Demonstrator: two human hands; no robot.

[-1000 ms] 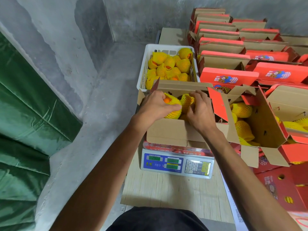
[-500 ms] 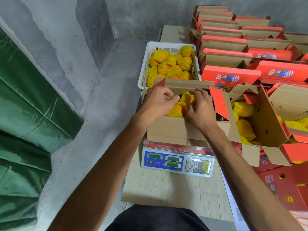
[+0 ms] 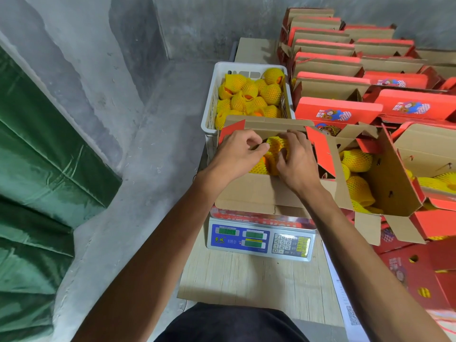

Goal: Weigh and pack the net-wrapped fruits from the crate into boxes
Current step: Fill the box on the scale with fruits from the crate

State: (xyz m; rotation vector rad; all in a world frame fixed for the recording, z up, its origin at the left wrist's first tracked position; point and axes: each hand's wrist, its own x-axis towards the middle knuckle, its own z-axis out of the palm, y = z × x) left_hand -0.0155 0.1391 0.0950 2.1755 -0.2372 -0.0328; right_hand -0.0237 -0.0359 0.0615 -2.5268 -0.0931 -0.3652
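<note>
Grey concrete walls [image 3: 74,58], concrete floor [image 3: 158,149], green tarpaulin [image 3: 37,169] at left

Pale wooden board [image 3: 246,280] under blue-faced scale [image 3: 260,239] and white crate [image 3: 209,114].

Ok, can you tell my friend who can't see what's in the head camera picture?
Two hands, left hand and right hand, arrange yellow net-wrapped fruits in an open cardboard box on a scale. Behind sits a white crate of more fruit.
</note>
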